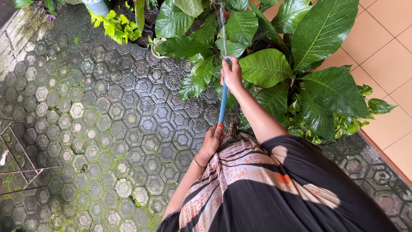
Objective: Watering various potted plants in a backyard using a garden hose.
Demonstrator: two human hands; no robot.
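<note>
Outdoor yard; wet dark hexagonal paving stones [107,120], moss in joints; smooth tan floor tiles [386,47] at right. Glossy broad-leaved green potted plant [296,64], leaves wet. Thin blue rubber hose [222,101] spans both hands: right hand [231,75] clenched round nozzle end, water spraying upward; left hand [211,141] gripping lower stretch

– What was that blue hose [222,103] made of?
– Smooth plastic or rubber, with a faint sheen. The big leaves [266,66] at twelve o'clock were glossy and wet.
– And the ground?
– Rough hexagonal paving [107,116], damp and dark, with moss in the joints towards seven o'clock. The tiles [386,47] at two o'clock looked smooth and matt. The dress [266,189] was soft, matt cloth; the bracelet [197,163] seemed thin metal.
</note>
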